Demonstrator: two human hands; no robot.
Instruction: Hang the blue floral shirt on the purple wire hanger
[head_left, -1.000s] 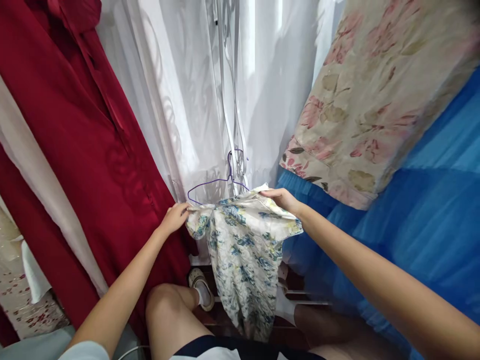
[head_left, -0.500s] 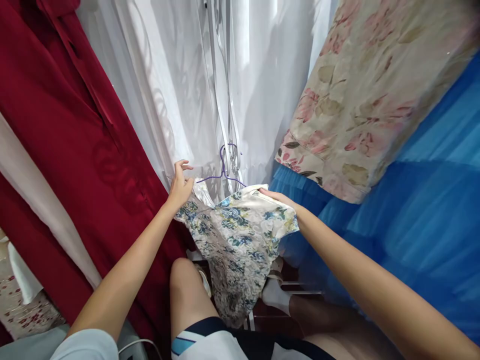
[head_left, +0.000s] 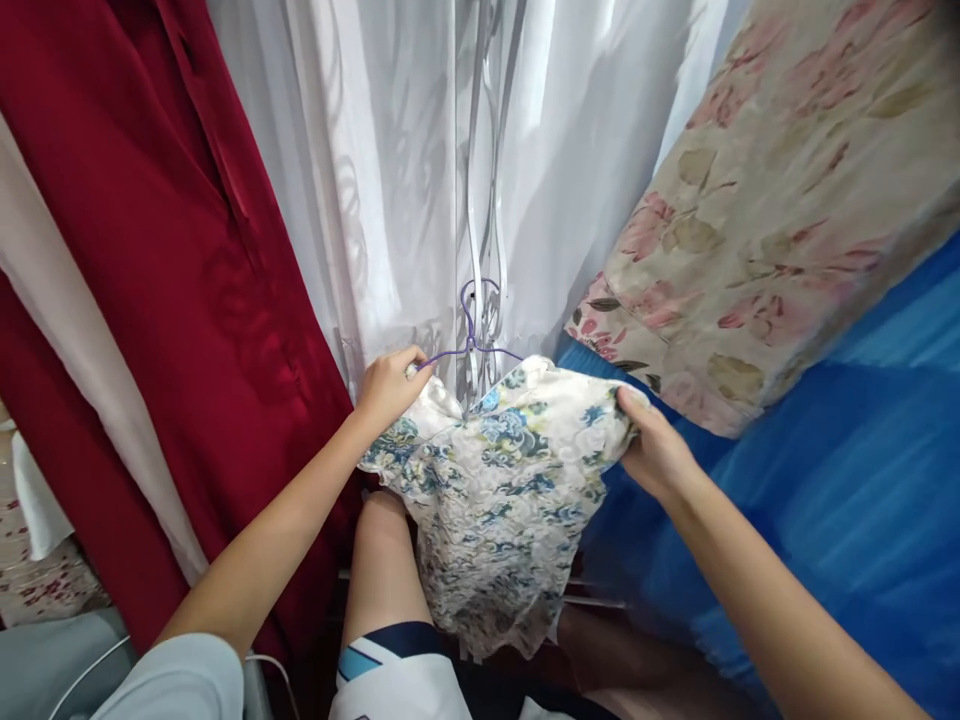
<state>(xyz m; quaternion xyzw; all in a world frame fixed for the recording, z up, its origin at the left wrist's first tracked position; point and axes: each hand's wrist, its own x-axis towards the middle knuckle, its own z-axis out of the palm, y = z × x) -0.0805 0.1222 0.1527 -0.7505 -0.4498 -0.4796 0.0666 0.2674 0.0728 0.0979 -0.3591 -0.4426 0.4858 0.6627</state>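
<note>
A white blouse point(head_left: 510, 500) with a blue and green floral print hangs from a purple hanger point(head_left: 471, 343) in front of me. My left hand point(head_left: 394, 385) is closed at the blouse's left shoulder, gripping the end of the hanger together with the fabric there. Out at the right sleeve, my right hand point(head_left: 652, 435) pinches the cloth edge between thumb and fingers. The hanger's hook sits among white metal strips point(head_left: 487, 200) that run down the middle. The lower part of the blouse drapes over my lap.
A dark red garment point(head_left: 150, 300) hangs on the left, beside white curtain-like fabric point(head_left: 397, 180) at the back. To the right are a cream garment with pink flowers point(head_left: 720, 250) and blue tulle point(head_left: 862, 480). A white cable point(head_left: 90, 670) lies at lower left.
My left hand has closed over the hanger's end. My right hand has slid outward from near the collar to the sleeve, and the blouse is spread wider.
</note>
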